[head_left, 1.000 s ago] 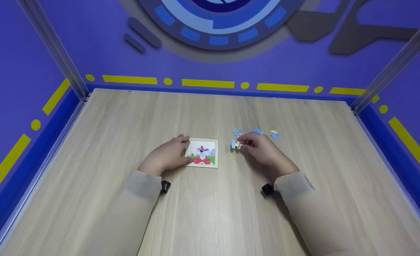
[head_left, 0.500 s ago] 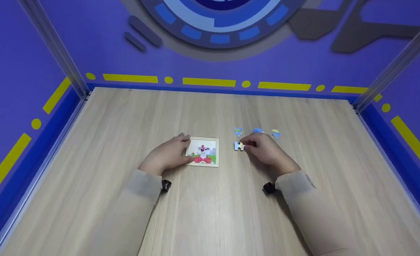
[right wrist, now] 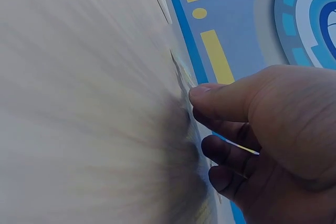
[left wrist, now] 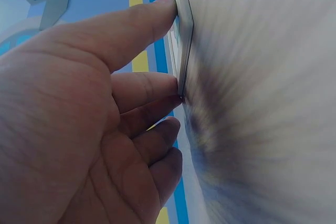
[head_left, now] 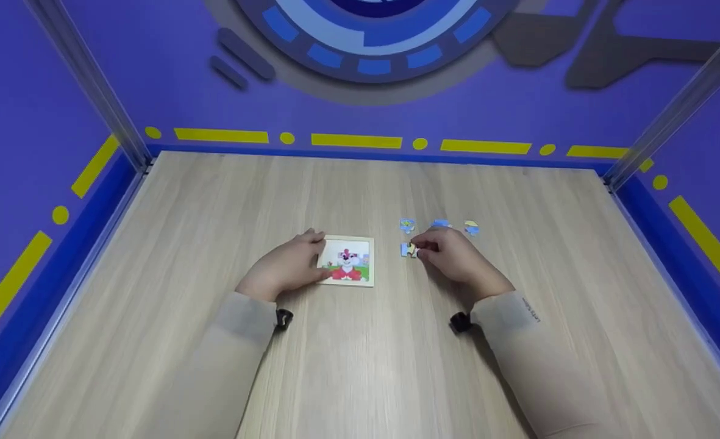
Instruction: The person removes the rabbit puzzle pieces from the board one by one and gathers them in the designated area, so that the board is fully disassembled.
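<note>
A square jigsaw board (head_left: 356, 259) with a pale frame lies on the table, its picture a white-faced animal in red. My left hand (head_left: 286, 265) rests at the board's left side. In the left wrist view the straight thumb (left wrist: 157, 17) touches the board's face, and fingertips meet its edge. Right of the board, my right hand (head_left: 451, 253) pinches a blue and yellow puzzle piece (head_left: 406, 249) between thumb and finger, low over the table. Part of the piece is hidden by the fingers; the right wrist view shows it only edge-on.
Behind the right hand lie three more puzzle pieces: a left one (head_left: 407, 225), a middle one (head_left: 440, 224) partly covered by the hand, and a right one (head_left: 471, 227). A blue-purple wall (head_left: 360, 113) closes off the table's far edge, with side walls left and right.
The pinched piece has turned slightly and shifted a little right, and more of its yellow part shows. My left hand and the board have stayed put.
</note>
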A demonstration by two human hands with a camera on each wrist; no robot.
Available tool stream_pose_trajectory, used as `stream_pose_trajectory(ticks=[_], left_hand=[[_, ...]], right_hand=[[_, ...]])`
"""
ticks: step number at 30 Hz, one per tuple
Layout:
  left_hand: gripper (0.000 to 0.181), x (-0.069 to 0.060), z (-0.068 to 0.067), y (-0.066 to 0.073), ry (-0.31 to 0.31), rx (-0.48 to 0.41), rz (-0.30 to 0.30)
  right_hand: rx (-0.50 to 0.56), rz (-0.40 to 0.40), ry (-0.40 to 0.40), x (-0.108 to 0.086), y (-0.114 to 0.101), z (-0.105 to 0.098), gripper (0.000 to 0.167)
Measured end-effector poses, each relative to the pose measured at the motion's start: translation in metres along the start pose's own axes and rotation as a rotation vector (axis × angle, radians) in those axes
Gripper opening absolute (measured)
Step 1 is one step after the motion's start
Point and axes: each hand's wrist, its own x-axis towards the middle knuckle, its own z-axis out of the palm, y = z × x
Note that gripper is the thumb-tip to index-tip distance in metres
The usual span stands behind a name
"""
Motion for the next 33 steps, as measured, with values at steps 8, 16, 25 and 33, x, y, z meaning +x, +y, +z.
stream_pose_trajectory(ticks=[8, 16, 25, 33], left_hand=[[0.078, 0.0, 0.001, 0.0, 0.0, -0.004, -0.003], [0.078, 0.0, 0.001, -0.001, -0.005, -0.002, -0.012], [0.077, -0.003, -0.002, -0.003, -0.009, -0.01, -0.016], [0.076, -0.001, -0.001, 0.0, 0.011, 0.022, 0.002]], right_hand=[[0.038, 0.015, -0.003, -0.001, 0.0, -0.001, 0.03], [0.061, 0.006, 0.017, -0.002, -0.005, 0.0, 0.031], [0.198, -0.038, 0.028, -0.003, -0.029, 0.0, 0.031], [0.24, -0.053, 0.021, 0.002, -0.055, 0.015, 0.032]])
